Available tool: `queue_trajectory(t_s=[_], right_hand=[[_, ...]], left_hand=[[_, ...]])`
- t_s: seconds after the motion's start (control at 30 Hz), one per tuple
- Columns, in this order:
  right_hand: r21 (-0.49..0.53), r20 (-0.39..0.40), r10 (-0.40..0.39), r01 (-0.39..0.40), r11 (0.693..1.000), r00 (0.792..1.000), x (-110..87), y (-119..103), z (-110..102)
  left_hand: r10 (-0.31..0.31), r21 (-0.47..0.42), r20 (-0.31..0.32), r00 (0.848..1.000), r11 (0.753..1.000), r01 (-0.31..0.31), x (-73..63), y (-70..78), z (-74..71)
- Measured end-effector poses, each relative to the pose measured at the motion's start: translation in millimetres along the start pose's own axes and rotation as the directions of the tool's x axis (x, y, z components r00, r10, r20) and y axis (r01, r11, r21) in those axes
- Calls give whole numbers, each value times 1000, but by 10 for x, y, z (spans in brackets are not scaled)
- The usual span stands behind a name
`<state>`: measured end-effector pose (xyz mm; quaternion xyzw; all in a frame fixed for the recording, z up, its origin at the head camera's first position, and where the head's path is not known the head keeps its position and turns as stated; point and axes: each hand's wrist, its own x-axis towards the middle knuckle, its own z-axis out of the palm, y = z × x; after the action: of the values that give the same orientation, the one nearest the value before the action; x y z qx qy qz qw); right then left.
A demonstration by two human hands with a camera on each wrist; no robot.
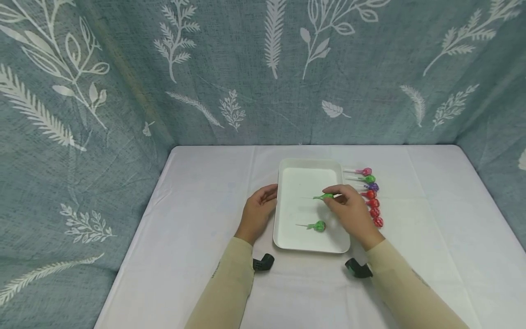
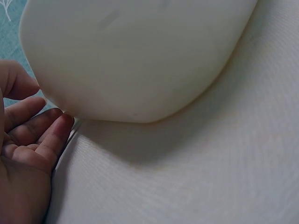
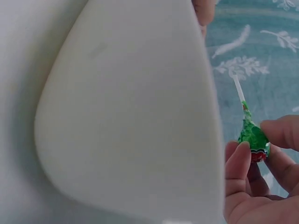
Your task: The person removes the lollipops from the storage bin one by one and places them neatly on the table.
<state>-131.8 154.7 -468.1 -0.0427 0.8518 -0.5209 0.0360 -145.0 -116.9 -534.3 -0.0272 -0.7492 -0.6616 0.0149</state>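
Note:
My right hand point(image 1: 353, 212) pinches a green-wrapped lollipop point(image 3: 253, 137) by its candy end, between thumb and fingers. Its white stick points left, over the white tray point(image 1: 297, 178). A second green lollipop point(image 1: 318, 226) lies in the tray below that hand, stick also to the left. On the tray's left side, my left hand point(image 1: 256, 212) has its fingertips against the outer edge, fingers loosely bent. The left wrist view shows those fingertips point(image 2: 63, 119) right at the tray's wall point(image 2: 135, 93).
Right of the tray runs a column of lollipops: one pink point(image 1: 365, 172), one green point(image 1: 370, 179), one purple point(image 1: 373, 187) and several red point(image 1: 373, 203), partly behind my right hand. A white cloth covers the table point(image 1: 205, 219). A patterned blue-green curtain point(image 1: 255, 109) hangs behind.

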Motion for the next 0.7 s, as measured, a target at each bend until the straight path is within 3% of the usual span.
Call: queue_trajectory(t_s=[0.5, 0.7], right_hand=[[108, -54, 40, -34, 994, 998, -170, 142, -209], [99, -76, 56, -48, 994, 996, -233, 187, -269]], left_hand=[[-8, -7, -9, 1000, 1000, 8, 12, -14, 1], [-12, -12, 0, 1000, 1000, 12, 13, -17, -1]])
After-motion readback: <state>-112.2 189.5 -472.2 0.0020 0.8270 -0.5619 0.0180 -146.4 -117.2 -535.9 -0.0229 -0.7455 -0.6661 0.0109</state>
